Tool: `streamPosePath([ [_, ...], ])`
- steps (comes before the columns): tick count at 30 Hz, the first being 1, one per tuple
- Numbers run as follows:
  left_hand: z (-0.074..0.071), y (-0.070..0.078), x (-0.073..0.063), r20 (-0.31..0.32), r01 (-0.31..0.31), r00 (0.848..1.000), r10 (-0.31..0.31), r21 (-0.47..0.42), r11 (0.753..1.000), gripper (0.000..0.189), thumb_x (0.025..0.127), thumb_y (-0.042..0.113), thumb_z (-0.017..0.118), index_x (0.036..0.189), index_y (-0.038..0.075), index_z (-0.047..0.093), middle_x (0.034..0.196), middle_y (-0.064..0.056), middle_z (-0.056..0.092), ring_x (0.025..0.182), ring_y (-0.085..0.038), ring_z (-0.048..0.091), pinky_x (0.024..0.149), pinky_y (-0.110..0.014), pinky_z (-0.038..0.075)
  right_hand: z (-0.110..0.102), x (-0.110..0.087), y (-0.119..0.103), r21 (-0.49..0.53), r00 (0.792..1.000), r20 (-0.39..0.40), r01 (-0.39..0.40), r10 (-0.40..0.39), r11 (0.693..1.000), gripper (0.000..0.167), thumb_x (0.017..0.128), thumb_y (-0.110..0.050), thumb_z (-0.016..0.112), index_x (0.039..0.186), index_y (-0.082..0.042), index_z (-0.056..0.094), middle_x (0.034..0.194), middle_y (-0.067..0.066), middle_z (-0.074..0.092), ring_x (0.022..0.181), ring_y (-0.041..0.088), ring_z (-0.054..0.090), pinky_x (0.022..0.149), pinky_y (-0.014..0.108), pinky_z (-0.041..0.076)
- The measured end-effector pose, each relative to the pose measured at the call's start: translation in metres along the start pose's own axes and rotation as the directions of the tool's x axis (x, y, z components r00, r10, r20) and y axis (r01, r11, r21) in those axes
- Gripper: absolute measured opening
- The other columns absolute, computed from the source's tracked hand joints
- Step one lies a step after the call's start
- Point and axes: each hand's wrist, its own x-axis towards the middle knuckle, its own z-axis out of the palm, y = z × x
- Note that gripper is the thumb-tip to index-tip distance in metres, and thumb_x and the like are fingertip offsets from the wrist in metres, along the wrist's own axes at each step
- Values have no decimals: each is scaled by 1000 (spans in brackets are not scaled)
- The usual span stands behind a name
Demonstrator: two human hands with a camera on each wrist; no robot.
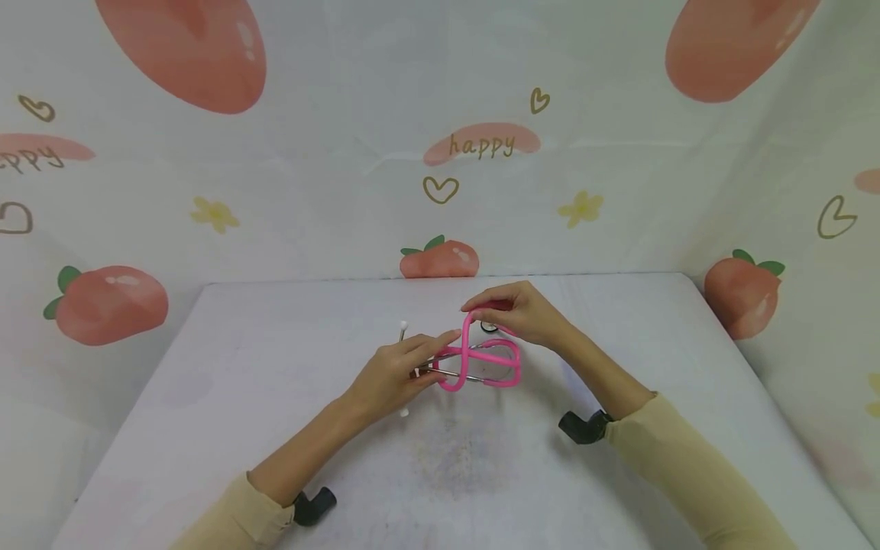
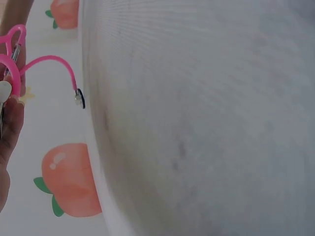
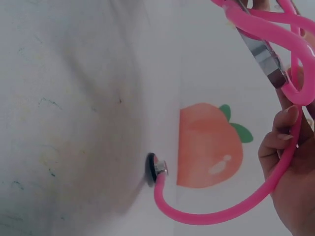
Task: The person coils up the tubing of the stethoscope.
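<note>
We hold a pink stethoscope (image 1: 465, 353) above a white table (image 1: 227, 397), our left hand (image 1: 397, 373) pinching its metal tubes (image 1: 450, 373), our right hand (image 1: 528, 315) pinching the tubing (image 1: 467, 328) that ends in the chestpiece (image 3: 160, 168).

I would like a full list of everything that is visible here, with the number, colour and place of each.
Table: one, white, below.
Backdrop: one, white, behind and beside the table.
Peaches: five in head view, orange-pink, on backdrop.
Hearts: five, brown, on backdrop.
Flowers: three, yellow, on backdrop; one cut off.
"happy" prints: two, brown on pink, on backdrop.
Stethoscope: one, pink and silver, over the table.
Ear tips: two, white, on stethoscope.
Chest piece: one, silver and black, on stethoscope.
Sleeves: two, beige, on forearms.
Devices: two, black, beside sleeves.
Left hand: one, holding stethoscope.
Right hand: one, holding stethoscope.
</note>
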Motion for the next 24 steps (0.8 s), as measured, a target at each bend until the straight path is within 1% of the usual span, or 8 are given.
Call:
streamPosePath([
  [4, 1, 0, 1, 11, -27, 1000, 27, -10, 1000, 74, 80, 14, 84, 145, 19, 51, 111, -1, 67, 81, -8, 67, 72, -15, 54, 3, 3, 5, -11, 1000, 3, -24, 24, 1000, 17, 89, -6, 74, 106, -5, 77, 90, 5, 73, 64, 19, 57, 57, 25, 49],
  [10, 4, 0, 2, 21, -52, 998, 53, -28, 998, 68, 81, 13, 83, 143, 18, 55, 115, -1, 66, 81, -8, 66, 69, -13, 52, 9, 7, 9, -27, 998, 25, -51, 52, 998, 17, 90, -11, 74, 107, -9, 78, 94, 2, 74, 68, 39, 54, 55, 25, 47],
  [12, 4, 0, 2, 18, -56, 998, 57, -30, 998, 68, 81, 13, 84, 143, 18, 55, 114, -1, 66, 80, -8, 66, 68, -13, 52, 11, 8, 10, -23, 998, 29, -55, 56, 998, 17, 90, -10, 74, 107, -9, 78, 95, 2, 74, 71, 37, 56, 57, 26, 48],
  [14, 4, 0, 3, 14, -62, 998, 63, -29, 998, 69, 80, 12, 84, 142, 18, 56, 113, -1, 66, 79, -8, 66, 67, -13, 51, 13, 8, 10, -12, 997, 35, -61, 62, 998, 17, 90, -9, 74, 107, -8, 77, 96, 2, 74, 75, 30, 60, 61, 25, 50],
  [17, 5, 0, 3, 10, -75, 997, 75, -20, 997, 68, 77, 10, 86, 139, 16, 59, 111, -1, 67, 77, -8, 65, 66, -12, 50, 16, 9, 12, 4, 997, 56, -61, 61, 998, 19, 90, -7, 73, 109, -4, 76, 97, 4, 75, 83, 21, 67, 72, 26, 55],
  [18, 6, 0, 3, 8, -76, 997, 77, -18, 997, 67, 76, 9, 86, 137, 16, 60, 110, -1, 67, 76, -8, 65, 65, -12, 49, 17, 9, 12, 10, 996, 63, -62, 61, 998, 20, 90, -6, 73, 110, -3, 76, 98, 5, 75, 86, 23, 68, 75, 27, 56],
  [21, 6, 0, 1, -1, -63, 998, 63, -21, 998, 64, 74, 7, 87, 133, 16, 64, 108, -2, 68, 74, -7, 65, 64, -12, 50, 18, 9, 15, -14, 997, 64, -52, 53, 999, 21, 90, -5, 73, 110, -3, 75, 99, 5, 75, 90, 28, 69, 77, 26, 57],
  [24, 5, 0, 0, -6, -33, 999, 32, -35, 999, 64, 74, 6, 87, 132, 16, 64, 107, -2, 68, 74, -7, 65, 66, -12, 52, 16, 9, 17, -69, 998, 45, -40, 43, 997, 19, 89, -3, 73, 107, -3, 76, 98, 7, 75, 84, 33, 66, 69, 24, 54],
])
